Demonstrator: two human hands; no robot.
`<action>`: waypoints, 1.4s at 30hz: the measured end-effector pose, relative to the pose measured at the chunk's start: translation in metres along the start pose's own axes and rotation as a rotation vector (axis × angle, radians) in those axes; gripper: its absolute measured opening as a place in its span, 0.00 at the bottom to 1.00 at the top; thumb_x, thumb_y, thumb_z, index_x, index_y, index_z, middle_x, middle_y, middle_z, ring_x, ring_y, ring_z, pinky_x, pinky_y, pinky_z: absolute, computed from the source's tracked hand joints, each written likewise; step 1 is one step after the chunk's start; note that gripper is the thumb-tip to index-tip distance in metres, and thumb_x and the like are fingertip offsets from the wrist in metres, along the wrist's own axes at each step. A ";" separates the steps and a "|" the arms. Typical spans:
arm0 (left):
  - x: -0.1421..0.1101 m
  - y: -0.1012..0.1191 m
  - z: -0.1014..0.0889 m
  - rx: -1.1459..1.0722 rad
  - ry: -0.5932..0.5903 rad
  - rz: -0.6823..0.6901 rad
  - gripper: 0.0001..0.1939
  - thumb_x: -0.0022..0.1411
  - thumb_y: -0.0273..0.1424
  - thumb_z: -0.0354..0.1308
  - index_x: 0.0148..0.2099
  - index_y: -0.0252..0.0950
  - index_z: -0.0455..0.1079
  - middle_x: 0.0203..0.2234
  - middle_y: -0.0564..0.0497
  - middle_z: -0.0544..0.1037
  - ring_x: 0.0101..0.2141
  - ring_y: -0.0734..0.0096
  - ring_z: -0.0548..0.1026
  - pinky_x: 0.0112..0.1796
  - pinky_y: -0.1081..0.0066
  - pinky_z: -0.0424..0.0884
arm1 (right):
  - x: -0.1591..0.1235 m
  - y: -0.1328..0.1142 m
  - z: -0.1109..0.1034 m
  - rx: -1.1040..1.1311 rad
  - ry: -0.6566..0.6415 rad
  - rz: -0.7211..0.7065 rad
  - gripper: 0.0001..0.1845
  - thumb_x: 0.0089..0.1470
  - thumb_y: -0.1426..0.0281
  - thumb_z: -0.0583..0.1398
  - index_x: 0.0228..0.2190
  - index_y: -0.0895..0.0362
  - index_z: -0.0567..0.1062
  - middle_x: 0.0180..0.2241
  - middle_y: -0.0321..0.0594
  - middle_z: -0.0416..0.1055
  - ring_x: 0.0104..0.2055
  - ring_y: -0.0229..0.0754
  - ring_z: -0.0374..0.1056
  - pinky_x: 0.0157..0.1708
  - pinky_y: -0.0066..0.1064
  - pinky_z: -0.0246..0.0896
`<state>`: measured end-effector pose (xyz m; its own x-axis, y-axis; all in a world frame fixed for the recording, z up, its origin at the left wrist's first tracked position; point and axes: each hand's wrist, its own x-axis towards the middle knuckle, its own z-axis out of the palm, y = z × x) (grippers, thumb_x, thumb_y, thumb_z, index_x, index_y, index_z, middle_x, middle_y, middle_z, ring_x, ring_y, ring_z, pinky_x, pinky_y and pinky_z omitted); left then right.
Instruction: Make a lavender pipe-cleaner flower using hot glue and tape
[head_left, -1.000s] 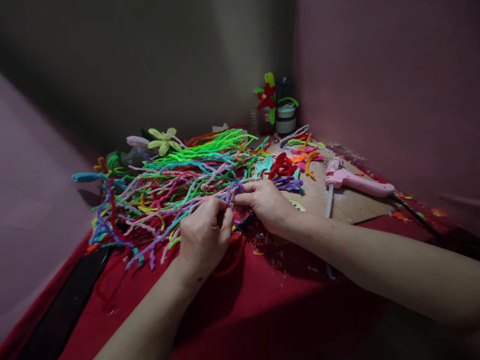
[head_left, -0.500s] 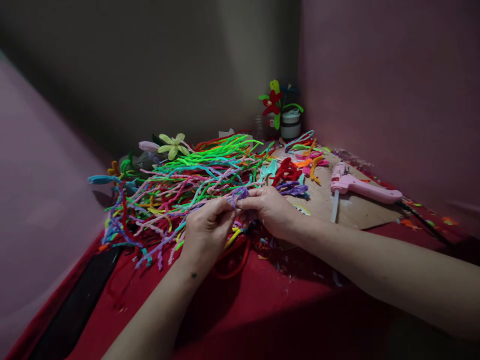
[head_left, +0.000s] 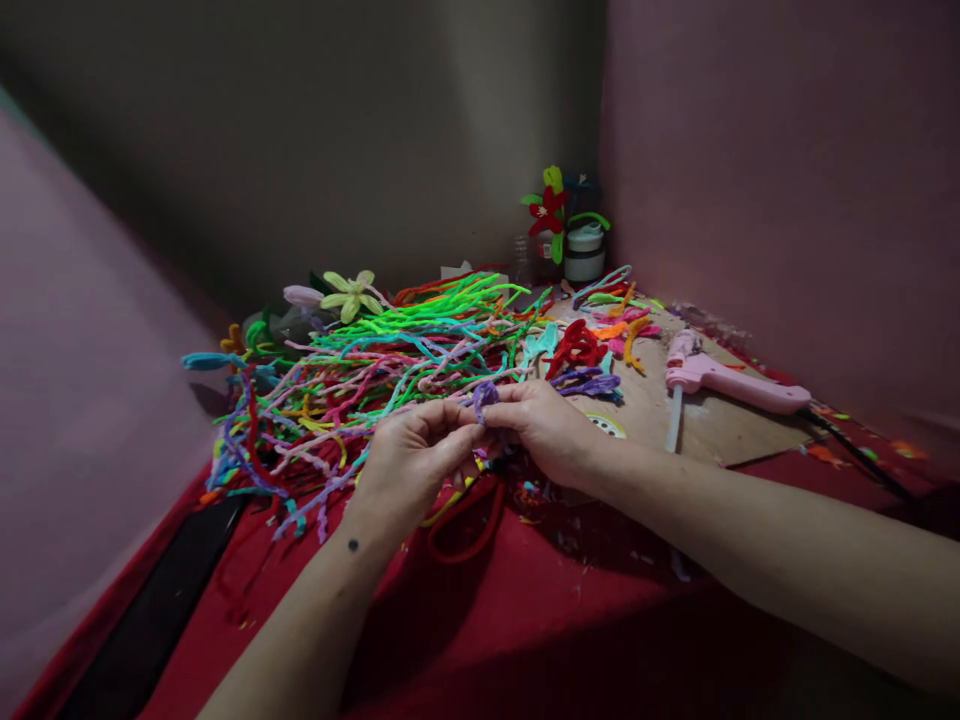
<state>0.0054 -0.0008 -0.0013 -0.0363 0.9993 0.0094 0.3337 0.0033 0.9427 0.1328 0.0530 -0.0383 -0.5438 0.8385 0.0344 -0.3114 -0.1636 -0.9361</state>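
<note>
A small looped purple pipe cleaner (head_left: 485,397) stands up between my fingertips. My left hand (head_left: 415,455) pinches it from the left, thumb against fingers. From the other side my right hand (head_left: 551,425) grips the same piece, its fingertips meeting those of the left hand. The lower part of the piece is hidden behind my fingers. Just behind my right hand, more looped purple pipe cleaners (head_left: 592,384) lie on the board. A large heap of loose pipe cleaners (head_left: 390,360) in many colours spreads behind and left of my hands.
A pink glue gun (head_left: 739,385) rests on a brown board (head_left: 694,430), its cord trailing right. Red cloth (head_left: 480,620) covers the table. Fuzzy flowers (head_left: 547,210) and a lidded jar (head_left: 584,252) stand at the back. A black flat object (head_left: 161,600) lies left.
My left thumb has shifted lower, and its fingers have straightened a little toward the right hand. More of the purple loop shows upright between the hands. The view has moved slightly.
</note>
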 end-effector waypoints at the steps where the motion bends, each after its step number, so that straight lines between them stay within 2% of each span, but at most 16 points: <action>1: 0.000 -0.001 0.000 0.034 0.017 0.017 0.07 0.49 0.33 0.61 0.28 0.33 0.69 0.14 0.57 0.70 0.14 0.78 0.66 0.17 0.77 0.63 | 0.000 0.000 0.000 0.005 0.006 0.002 0.04 0.41 0.75 0.58 0.18 0.61 0.70 0.17 0.35 0.63 0.18 0.31 0.56 0.20 0.26 0.50; 3: 0.002 -0.007 0.001 0.120 0.077 0.091 0.06 0.52 0.32 0.59 0.29 0.34 0.68 0.15 0.57 0.70 0.15 0.79 0.66 0.18 0.77 0.62 | 0.000 0.001 0.001 0.027 0.007 0.014 0.04 0.42 0.74 0.58 0.19 0.61 0.69 0.17 0.34 0.63 0.18 0.31 0.56 0.21 0.26 0.50; 8: 0.006 -0.025 -0.001 0.493 0.268 0.390 0.04 0.54 0.30 0.55 0.30 0.36 0.69 0.22 0.54 0.72 0.23 0.76 0.68 0.24 0.76 0.63 | -0.002 -0.002 0.003 0.071 -0.040 0.021 0.05 0.45 0.74 0.57 0.20 0.61 0.70 0.16 0.33 0.63 0.17 0.32 0.56 0.20 0.26 0.51; 11: 0.009 -0.024 -0.002 0.447 0.282 0.451 0.03 0.54 0.29 0.56 0.29 0.36 0.67 0.25 0.54 0.70 0.25 0.76 0.68 0.27 0.76 0.64 | -0.001 -0.002 0.002 0.080 -0.058 0.031 0.07 0.46 0.72 0.58 0.20 0.61 0.70 0.16 0.33 0.63 0.17 0.32 0.56 0.20 0.26 0.51; 13: 0.010 -0.019 -0.004 0.266 0.216 0.390 0.04 0.54 0.30 0.57 0.32 0.36 0.65 0.29 0.53 0.70 0.26 0.76 0.69 0.27 0.75 0.65 | 0.000 -0.002 0.000 0.120 -0.075 0.055 0.06 0.46 0.72 0.59 0.21 0.61 0.71 0.16 0.33 0.64 0.18 0.31 0.57 0.21 0.26 0.52; 15: 0.011 -0.015 -0.005 0.084 0.085 0.271 0.10 0.54 0.31 0.57 0.39 0.36 0.64 0.31 0.52 0.71 0.27 0.74 0.71 0.26 0.74 0.67 | 0.001 -0.002 -0.001 0.159 -0.093 0.078 0.06 0.45 0.72 0.60 0.21 0.62 0.71 0.17 0.34 0.65 0.18 0.31 0.58 0.21 0.26 0.54; 18: 0.013 -0.014 -0.007 0.017 -0.063 0.191 0.12 0.56 0.33 0.56 0.42 0.34 0.64 0.30 0.51 0.73 0.28 0.72 0.73 0.29 0.71 0.70 | 0.002 -0.002 -0.002 0.171 -0.067 0.063 0.05 0.42 0.73 0.61 0.20 0.62 0.70 0.17 0.36 0.67 0.18 0.32 0.61 0.21 0.26 0.55; 24: 0.016 -0.021 -0.008 0.052 -0.105 0.169 0.13 0.54 0.31 0.59 0.42 0.35 0.63 0.23 0.55 0.71 0.22 0.75 0.69 0.23 0.74 0.66 | 0.003 -0.005 -0.002 0.203 0.066 0.008 0.06 0.42 0.77 0.61 0.17 0.62 0.70 0.16 0.35 0.67 0.16 0.31 0.61 0.18 0.24 0.56; 28: 0.014 -0.017 -0.012 0.042 -0.133 0.138 0.14 0.53 0.29 0.59 0.43 0.35 0.64 0.19 0.59 0.66 0.19 0.78 0.65 0.22 0.76 0.63 | 0.003 -0.007 -0.003 0.237 0.054 0.025 0.06 0.43 0.79 0.59 0.18 0.62 0.70 0.16 0.34 0.66 0.16 0.31 0.61 0.17 0.23 0.55; 32: 0.010 -0.011 -0.015 0.075 -0.122 0.105 0.17 0.53 0.30 0.58 0.46 0.36 0.64 0.20 0.59 0.65 0.20 0.79 0.62 0.20 0.77 0.60 | 0.003 -0.007 -0.003 0.256 0.055 0.019 0.05 0.44 0.79 0.59 0.19 0.63 0.70 0.16 0.34 0.65 0.17 0.31 0.61 0.17 0.23 0.56; 34: 0.009 -0.010 -0.017 0.114 -0.126 0.073 0.14 0.53 0.30 0.58 0.43 0.36 0.66 0.22 0.57 0.66 0.21 0.79 0.62 0.21 0.77 0.59 | 0.003 -0.006 -0.003 0.236 0.056 -0.001 0.06 0.45 0.78 0.59 0.19 0.63 0.70 0.17 0.35 0.66 0.17 0.31 0.61 0.18 0.23 0.56; 38: 0.010 -0.009 -0.018 0.256 -0.163 0.070 0.05 0.53 0.30 0.57 0.31 0.33 0.68 0.22 0.55 0.67 0.24 0.78 0.64 0.26 0.76 0.62 | 0.004 -0.003 -0.003 0.171 0.062 -0.043 0.06 0.46 0.76 0.59 0.20 0.62 0.72 0.18 0.36 0.67 0.17 0.30 0.60 0.17 0.23 0.54; 42: 0.011 -0.008 -0.021 0.340 -0.212 0.109 0.05 0.53 0.29 0.56 0.30 0.33 0.69 0.24 0.53 0.69 0.26 0.76 0.65 0.27 0.75 0.64 | 0.004 0.000 -0.002 0.179 0.077 -0.035 0.04 0.45 0.76 0.61 0.20 0.62 0.72 0.17 0.34 0.66 0.16 0.30 0.59 0.18 0.24 0.55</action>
<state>-0.0176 0.0097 -0.0021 0.1990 0.9800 0.0006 0.6180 -0.1260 0.7760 0.1321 0.0570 -0.0390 -0.4713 0.8814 0.0327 -0.4662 -0.2175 -0.8575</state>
